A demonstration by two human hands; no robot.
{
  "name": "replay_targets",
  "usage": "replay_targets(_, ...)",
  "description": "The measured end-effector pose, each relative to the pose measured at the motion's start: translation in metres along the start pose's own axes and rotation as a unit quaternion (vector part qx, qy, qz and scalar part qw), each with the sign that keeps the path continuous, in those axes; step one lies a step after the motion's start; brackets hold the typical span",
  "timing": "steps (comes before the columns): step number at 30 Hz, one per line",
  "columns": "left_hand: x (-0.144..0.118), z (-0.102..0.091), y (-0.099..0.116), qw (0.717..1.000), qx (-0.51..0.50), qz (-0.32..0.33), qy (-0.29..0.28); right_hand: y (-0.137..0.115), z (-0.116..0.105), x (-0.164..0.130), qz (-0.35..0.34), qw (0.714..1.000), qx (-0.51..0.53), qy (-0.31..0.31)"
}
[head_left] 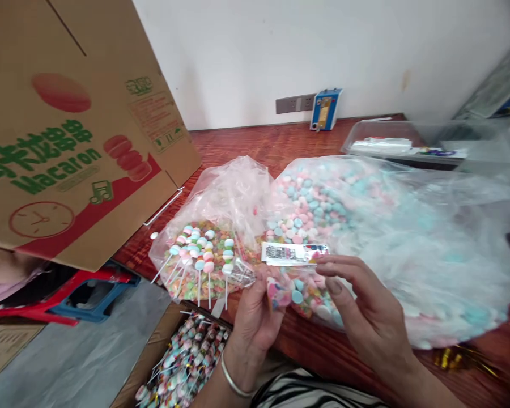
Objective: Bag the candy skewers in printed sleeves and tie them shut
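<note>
The left fingers (pixel 260 281) pinched a glossy, pink-and-blue printed plastic wrapper (pixel 280 293); the right fingers (pixel 345 271), loosely parted, hovered at a flat, white, black-printed rectangular packet (pixel 287 255), contact unclear.

This looks like a small sweet-packing workshop. A big clear bag of loose sweets (pixel 408 238) spreads over the centre right of the wood-grained counter (pixel 246 140), an open box (pixel 147 362) at lower left is heaped with sweets on sticks (pixel 195 351), and a printed Macaron carton (pixel 76 124) fills the upper left, above a bare grey floor (pixel 106 340).
</note>
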State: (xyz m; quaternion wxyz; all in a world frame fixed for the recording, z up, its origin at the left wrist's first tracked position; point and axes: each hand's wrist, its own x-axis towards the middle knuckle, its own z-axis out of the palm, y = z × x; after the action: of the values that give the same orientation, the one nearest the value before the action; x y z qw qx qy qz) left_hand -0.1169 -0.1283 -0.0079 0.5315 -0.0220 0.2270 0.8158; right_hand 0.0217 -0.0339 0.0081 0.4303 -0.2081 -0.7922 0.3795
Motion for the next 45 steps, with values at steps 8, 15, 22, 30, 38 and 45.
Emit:
replay_targets(8, -0.074, -0.050, 0.102, 0.959, 0.051, 0.274, 0.057, -0.006, 0.126, 0.009, 0.170, 0.930, -0.053, -0.321)
replay_targets(15, -0.087, -0.074, 0.110, 0.954, 0.041, 0.285, 0.086, 0.011, 0.191, 0.007, 0.216, 0.930, -0.035, -0.296)
replay_targets(22, -0.033, -0.045, 0.098, 0.963, 0.035, 0.242, 0.117, 0.012, 0.104, -0.006, 0.200, 0.930, 0.056, -0.303)
replay_targets(30, 0.037, -0.007, 0.045, 0.977, 0.046, 0.148, 0.144, 0.003, -0.001, -0.026, 0.186, 0.949, 0.015, -0.253)
replay_targets(38, 0.057, 0.015, -0.001, 0.979, 0.105, 0.133, 0.117, 0.013, -0.026, -0.046, 0.197, 0.958, -0.018, -0.209)
replay_targets(45, 0.057, 0.014, -0.008, 0.960, 0.199, 0.185, 0.073, 0.016, -0.042, -0.049, 0.158, 0.965, -0.057, -0.201)
